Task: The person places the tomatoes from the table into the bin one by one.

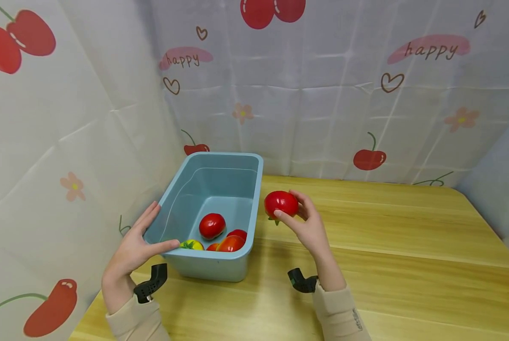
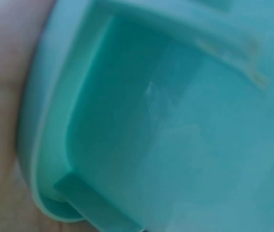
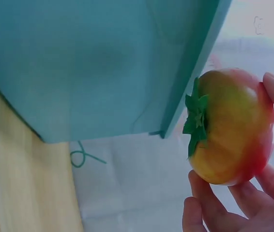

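Observation:
A shiny red tomato is held by my right hand between thumb and fingers, to the right of the blue plastic bin and above the table. Its green leafy top points downward; the right wrist view shows the yellowish side of this tomato around the leaves. My left hand rests on the bin's near left corner, fingers straight along the left rim and thumb along the front rim. Inside the bin lie a red tomato, a yellow one and several more red ones, partly hidden by the front wall.
The bin stands on a wooden table at the left. A white cloth printed with cherries hangs behind the table and along its left side. Each wrist wears a black camera mount, such as the right one.

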Available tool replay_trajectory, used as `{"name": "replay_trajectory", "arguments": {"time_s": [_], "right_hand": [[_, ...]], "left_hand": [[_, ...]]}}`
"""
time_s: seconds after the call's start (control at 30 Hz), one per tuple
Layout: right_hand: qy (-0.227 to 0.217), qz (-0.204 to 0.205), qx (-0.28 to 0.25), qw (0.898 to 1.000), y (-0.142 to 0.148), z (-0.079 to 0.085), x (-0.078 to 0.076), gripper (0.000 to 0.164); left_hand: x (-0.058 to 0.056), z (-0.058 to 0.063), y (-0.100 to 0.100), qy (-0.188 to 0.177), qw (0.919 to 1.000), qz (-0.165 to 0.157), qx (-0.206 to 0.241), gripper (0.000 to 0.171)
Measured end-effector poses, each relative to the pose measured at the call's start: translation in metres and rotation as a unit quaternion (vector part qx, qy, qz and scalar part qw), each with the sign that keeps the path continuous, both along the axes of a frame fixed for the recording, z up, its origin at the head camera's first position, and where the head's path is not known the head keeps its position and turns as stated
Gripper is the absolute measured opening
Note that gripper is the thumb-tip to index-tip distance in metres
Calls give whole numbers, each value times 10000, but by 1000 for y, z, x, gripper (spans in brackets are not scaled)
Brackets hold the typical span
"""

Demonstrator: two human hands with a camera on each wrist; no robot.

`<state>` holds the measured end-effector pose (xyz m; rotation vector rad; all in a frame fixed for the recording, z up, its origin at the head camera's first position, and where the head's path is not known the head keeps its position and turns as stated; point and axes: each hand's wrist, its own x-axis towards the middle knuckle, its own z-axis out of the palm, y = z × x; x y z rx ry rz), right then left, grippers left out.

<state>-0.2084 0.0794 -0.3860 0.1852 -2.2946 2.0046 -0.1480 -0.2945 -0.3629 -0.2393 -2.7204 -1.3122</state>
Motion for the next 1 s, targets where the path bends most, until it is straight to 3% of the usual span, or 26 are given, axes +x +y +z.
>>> {"name": "replay_trajectory", "arguments": {"time_s": [0.37, 0.63, 0.8, 1.0], "right_hand": [[611, 137, -347, 9974, -12, 18, 20, 57], [1175, 500, -486, 9906, -30, 18, 29, 60], [1217, 735, -639, 9878, -38, 17, 34, 61], [1298, 942, -390, 9863, -46, 17, 38, 61]], "left_hand": [[2, 5, 2, -28, 10000, -19, 13, 96], [3, 5, 1, -38, 10000, -26, 34, 96], [3, 4, 1, -64, 9999, -54, 81, 96], [3, 4, 1, -77, 9998, -49, 152, 96]]}}
